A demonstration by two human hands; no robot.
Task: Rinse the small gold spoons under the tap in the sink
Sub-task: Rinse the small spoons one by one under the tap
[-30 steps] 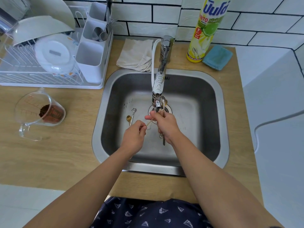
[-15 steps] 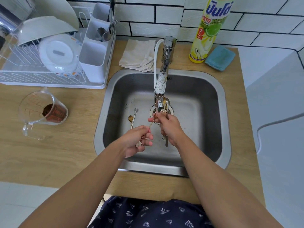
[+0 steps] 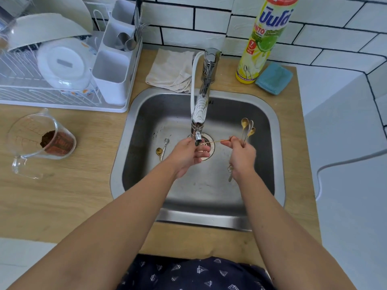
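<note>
Two bare hands work over the steel sink (image 3: 272, 130), which is sunk into a pale wood-grain counter (image 3: 62, 201) under a wall of white tiles with dark grout. The tap (image 3: 199, 114) reaches out over the middle of the sink, its nozzle above the drain. Just under that nozzle, the left hand (image 3: 188, 155) curls round one end of a thin gold spoon (image 3: 215, 141) that lies level between both hands. The right hand (image 3: 240, 158), right of the tap, pinches the other end with its fingers (image 3: 227, 144) while gripping a bundle of gold spoons (image 3: 247, 128), bowls pointing away toward the back wall of the sink. Left of the tap, on the sink floor, lie another gold spoon and a silver one (image 3: 162, 148). Whether water runs is not clear.

Left of the sink stand a white dish rack (image 3: 62, 63) and a clear measuring jug (image 3: 37, 141) with brown powder inside. Behind the sink lie a beige cloth (image 3: 171, 70), a yellow bottle of dish soap (image 3: 263, 38) and a blue sponge (image 3: 274, 78).
</note>
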